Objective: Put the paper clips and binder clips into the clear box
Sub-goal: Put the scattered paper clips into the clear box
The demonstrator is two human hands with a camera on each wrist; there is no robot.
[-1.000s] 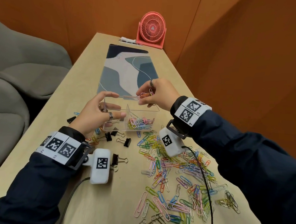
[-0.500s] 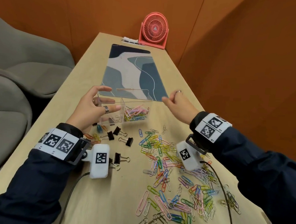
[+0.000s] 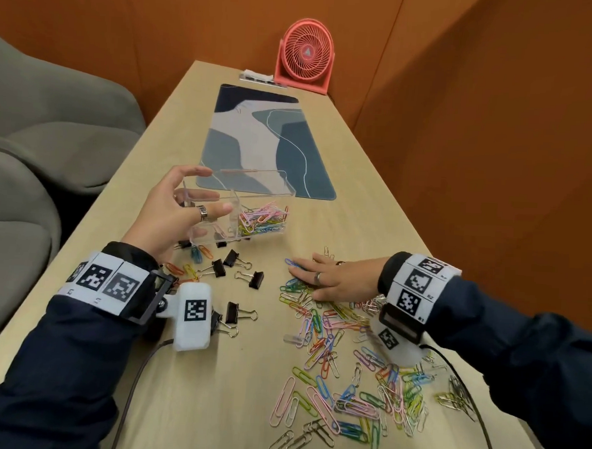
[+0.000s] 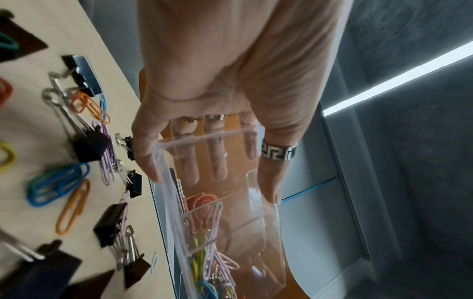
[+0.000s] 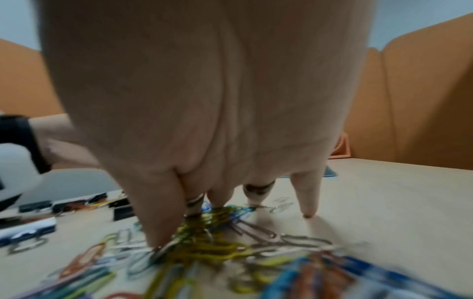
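The clear box [image 3: 284, 183] stands mid-table with coloured paper clips [image 3: 262, 219] in its right compartment. My left hand [image 3: 175, 211] holds its left end, thumb on the near wall and fingers past the far wall; the left wrist view shows those fingers through the clear box [image 4: 230, 222]. My right hand [image 3: 326, 281] lies flat on the far end of the loose paper clip pile [image 3: 342, 364], its fingers straight and their tips pressing on the clips [image 5: 217, 248]. Several black binder clips [image 3: 223, 267] lie in front of the box.
A patterned desk mat [image 3: 268, 144] lies behind the box, and a pink fan [image 3: 306, 60] stands at the table's far end. A grey sofa [image 3: 35, 125] is on the left and an orange wall close on the right. Cables trail from both wrist cameras.
My right hand held clips over the box, then swung right and came down onto the loose pile. My left hand stayed on the box.
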